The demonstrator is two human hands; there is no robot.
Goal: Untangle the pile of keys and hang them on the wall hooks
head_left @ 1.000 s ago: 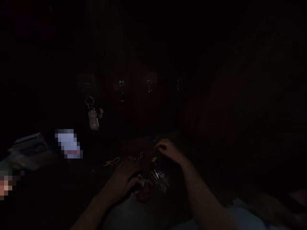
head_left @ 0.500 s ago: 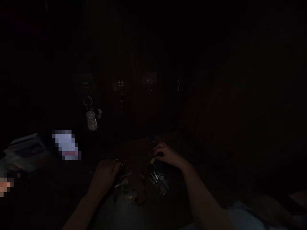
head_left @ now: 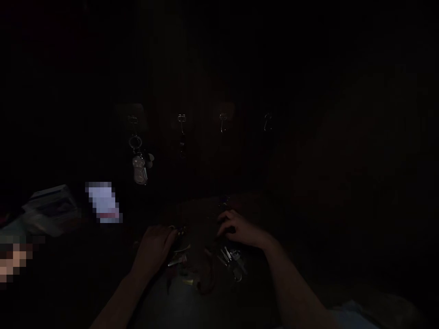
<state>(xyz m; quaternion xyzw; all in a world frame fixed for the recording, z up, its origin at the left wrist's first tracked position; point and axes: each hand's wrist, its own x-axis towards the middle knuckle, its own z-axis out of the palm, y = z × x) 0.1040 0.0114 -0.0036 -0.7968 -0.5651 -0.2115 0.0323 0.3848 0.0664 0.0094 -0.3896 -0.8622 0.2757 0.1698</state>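
The scene is very dark. My left hand (head_left: 156, 244) rests low on the left, its fingers bent around a small bunch of keys (head_left: 181, 231); part of the bunch is hidden under the fingers. To the right, my right hand (head_left: 242, 228) hovers over the surface with curved fingers apart, and I see nothing between them. Just below it lies a ring of silvery keys (head_left: 233, 262). A small dark-blue item (head_left: 224, 199) sits behind its fingertips. Between the hands are a brown strap-like loop (head_left: 207, 278), a silvery key (head_left: 176, 261) and a small yellowish piece (head_left: 188, 282).
Along the dark wall hang several metal hooks (head_left: 223, 122). The leftmost carries a key ring with a pale fob (head_left: 139, 170); another hook holds a small dark item (head_left: 182, 147). At left are a bright blurred-out screen (head_left: 104, 202), a box (head_left: 53, 201) and a pixelated skin-coloured patch (head_left: 15, 262).
My right hand's fingers have spread, and the yellow-green tag by them is no longer visible. The left hand stays by its keys. The whole view has shifted slightly.
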